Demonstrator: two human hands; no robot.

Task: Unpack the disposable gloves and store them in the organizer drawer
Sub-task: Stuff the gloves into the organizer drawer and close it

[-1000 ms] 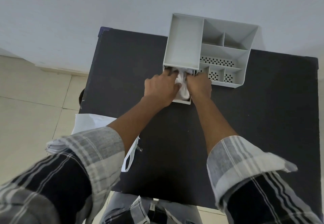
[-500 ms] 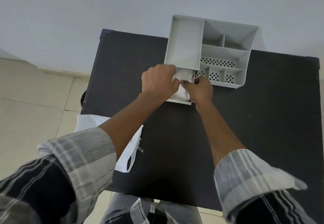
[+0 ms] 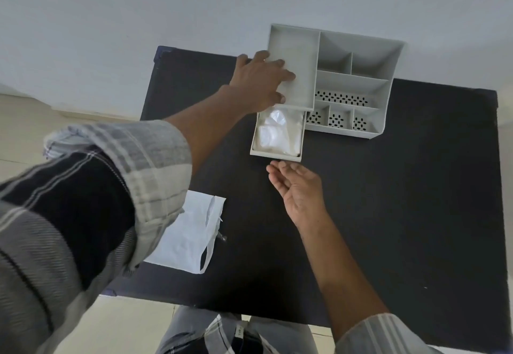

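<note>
A grey plastic organizer (image 3: 358, 76) with several compartments stands at the table's far edge. Its drawer (image 3: 274, 156) is pulled out toward me at the front left. A crumpled wad of clear disposable gloves (image 3: 279, 133) lies inside the drawer. My left hand (image 3: 261, 81) grips the organizer's left wall, fingers curled over the rim into the big left compartment. My right hand (image 3: 298, 190) hovers palm up just in front of the drawer's front panel, fingers apart, holding nothing.
A white plastic bag (image 3: 191, 237) lies flat on the black table (image 3: 402, 201) near its front left corner, partly under my left sleeve. A white wall rises behind the table. Tiled floor shows at the left.
Both hands left the gloves in the drawer. My left hand moved up onto the organizer's left wall. My right hand drew back in front of the drawer and opened.
</note>
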